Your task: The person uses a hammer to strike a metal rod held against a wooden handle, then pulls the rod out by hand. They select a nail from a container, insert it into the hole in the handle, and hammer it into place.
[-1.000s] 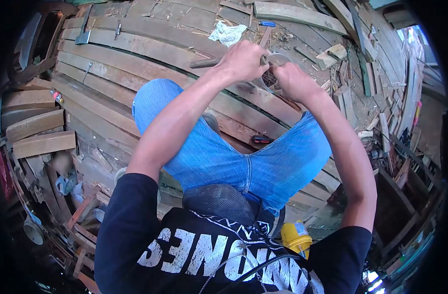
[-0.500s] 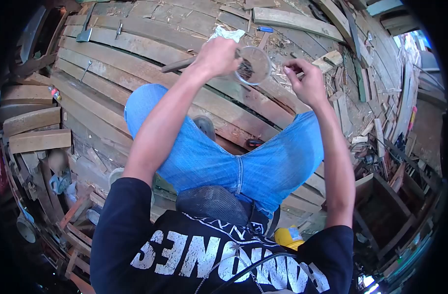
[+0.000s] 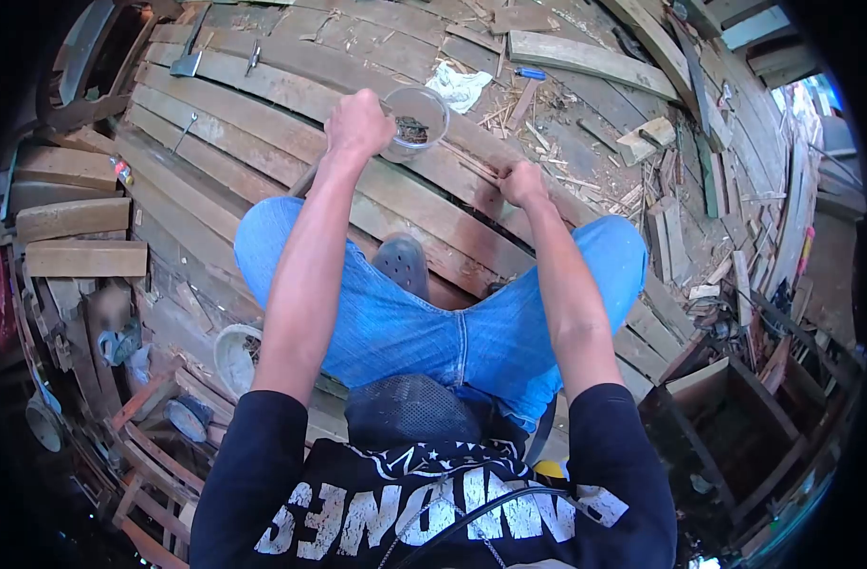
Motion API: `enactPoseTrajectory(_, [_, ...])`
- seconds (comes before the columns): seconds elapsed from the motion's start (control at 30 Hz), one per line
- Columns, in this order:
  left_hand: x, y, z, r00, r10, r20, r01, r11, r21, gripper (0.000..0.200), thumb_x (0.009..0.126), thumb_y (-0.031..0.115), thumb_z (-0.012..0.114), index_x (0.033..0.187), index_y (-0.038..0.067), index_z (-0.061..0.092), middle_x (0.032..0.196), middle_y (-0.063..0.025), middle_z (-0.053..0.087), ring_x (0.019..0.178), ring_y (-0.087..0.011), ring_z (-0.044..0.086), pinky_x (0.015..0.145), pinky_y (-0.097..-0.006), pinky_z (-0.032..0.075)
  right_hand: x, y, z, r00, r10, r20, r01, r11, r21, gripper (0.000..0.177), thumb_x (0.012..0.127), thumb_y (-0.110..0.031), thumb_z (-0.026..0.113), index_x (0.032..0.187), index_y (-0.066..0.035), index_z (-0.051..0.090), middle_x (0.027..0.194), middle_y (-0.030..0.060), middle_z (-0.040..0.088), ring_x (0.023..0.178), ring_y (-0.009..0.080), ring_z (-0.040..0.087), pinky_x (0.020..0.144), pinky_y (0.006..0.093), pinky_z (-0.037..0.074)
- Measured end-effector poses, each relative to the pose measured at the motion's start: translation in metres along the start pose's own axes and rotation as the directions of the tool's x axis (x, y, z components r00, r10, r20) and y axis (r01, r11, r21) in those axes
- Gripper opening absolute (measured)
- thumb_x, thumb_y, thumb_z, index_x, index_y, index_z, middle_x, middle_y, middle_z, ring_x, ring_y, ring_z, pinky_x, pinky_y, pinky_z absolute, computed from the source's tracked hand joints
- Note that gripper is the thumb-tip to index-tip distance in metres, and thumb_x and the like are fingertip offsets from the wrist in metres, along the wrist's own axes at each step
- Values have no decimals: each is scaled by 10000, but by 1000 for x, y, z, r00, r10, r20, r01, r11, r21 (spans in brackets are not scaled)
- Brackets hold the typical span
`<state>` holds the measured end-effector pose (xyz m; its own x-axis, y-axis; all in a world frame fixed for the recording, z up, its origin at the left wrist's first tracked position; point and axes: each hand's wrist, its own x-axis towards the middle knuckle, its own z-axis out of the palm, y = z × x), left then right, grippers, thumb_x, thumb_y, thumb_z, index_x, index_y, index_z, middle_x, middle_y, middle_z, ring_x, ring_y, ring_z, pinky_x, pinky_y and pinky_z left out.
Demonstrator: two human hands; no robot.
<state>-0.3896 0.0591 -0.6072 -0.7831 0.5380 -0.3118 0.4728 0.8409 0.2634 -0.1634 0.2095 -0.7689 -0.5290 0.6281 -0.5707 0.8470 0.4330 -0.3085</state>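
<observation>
**A:** Where is the cup here?

**B:** We see the cup [image 3: 416, 114] at the fingertips of the left hand [image 3: 357, 123], just right of the fist and over the planks [image 3: 263, 90]. We cannot tell whether it rests on them. The left grip is pressed closed against the cup's near wall. A handle [image 3: 305, 178] of wood seems to run out below the same fist, toward the knee.

**A:** And the other hand?

**B:** The right hand [image 3: 523, 182] sits lower, to the right of that grip and well apart from the cup, with its knuckles on a plank. Its grip is curled tight, and we cannot tell whether anything is pinched inside.

**A:** How would the cup handle?

**B:** Light, we judge. It is clear, thin plastic that would likely flex under a squeeze. The dark bits [image 3: 412, 130] in its bottom, perhaps nails, lie loose and would spill on a tilt. We would take it by the wall just under the rim and keep it upright.

**A:** What lies around it?

**B:** A white rag [image 3: 460, 85] lies just beyond the cup, and a blue screwdriver [image 3: 530, 73] farther right. An axe [image 3: 187, 62] lies far to the left of the grip.

**A:** Any writing?

**B:** Only on the black shirt [image 3: 263, 446], in big white letters, upside down to us, ending in "ONES". We see no label on the cup.
</observation>
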Motion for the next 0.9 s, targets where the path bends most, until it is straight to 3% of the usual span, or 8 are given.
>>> enactPoseTrajectory(0.13, [8,-14,14,999,-45,24,45,999,-3,308,747,200,688,981,-1,681,991,-270,645,973,-391,628,852,-437,508,1,6,4,1000,-4,6,4,1000,-3,163,757,-197,674,903,-146,727,951,142,688,924,302,653,840,388,512])
enactPoseTrajectory(0.2, [9,-16,17,987,-109,119,107,994,26,304,750,188,669,993,5,681,1016,-271,641,1002,-387,623,861,-441,507,2,7,8,1000,-19,-3,19,1000,-21,153,757,-186,674,893,-141,727,947,144,688,920,305,653,837,388,512])
enactPoseTrajectory(0.27, [11,-16,17,987,-128,95,125,991,37,311,754,190,661,1005,8,679,1025,-266,641,1009,-388,621,868,-444,504,-2,6,6,999,23,-39,-20,997,79,174,759,-155,658,918,-113,715,934,168,683,920,324,649,846,406,507])
enactPoseTrajectory(0.4, [11,-21,17,987,-146,60,145,989,32,318,770,200,638,1027,16,675,1051,-260,638,1023,-386,617,882,-455,499,-6,1,12,997,-30,-77,37,995,87,232,778,-131,623,997,-85,685,984,202,665,974,341,629,872,419,493])
enactPoseTrajectory(0.5, [13,-30,25,984,-176,-3,176,984,21,306,780,213,636,1020,29,679,1056,-253,640,1024,-387,617,882,-457,499,-10,-9,9,996,-55,68,59,997,-54,336,796,-118,603,1129,-70,609,1113,223,618,1080,367,574,920,424,471])
enactPoseTrajectory(0.6, [12,-35,26,981,-192,14,191,980,60,302,782,232,655,1020,47,682,1050,-244,645,1014,-386,620,879,-460,498,-7,-7,23,992,-74,99,90,982,-164,326,789,-127,623,1104,-46,601,1125,217,614,1075,362,581,926,427,474])
enactPoseTrajectory(0.8, [4,-35,11,980,-198,-21,198,980,17,310,770,286,704,980,58,693,997,-222,661,984,-383,628,859,-468,498,-4,-7,36,987,-147,71,160,958,-240,280,845,-179,541,1085,-38,578,1125,203,607,1068,350,586,916,441,480])
enactPoseTrajectory(0.9, [-6,-17,-21,979,-159,-127,157,987,-25,261,807,257,680,984,66,707,954,-214,673,934,-373,649,819,-456,514,3,1,49,972,-230,43,234,942,-239,239,866,-150,471,1032,-27,591,1020,202,636,964,343,620,864,445,498])
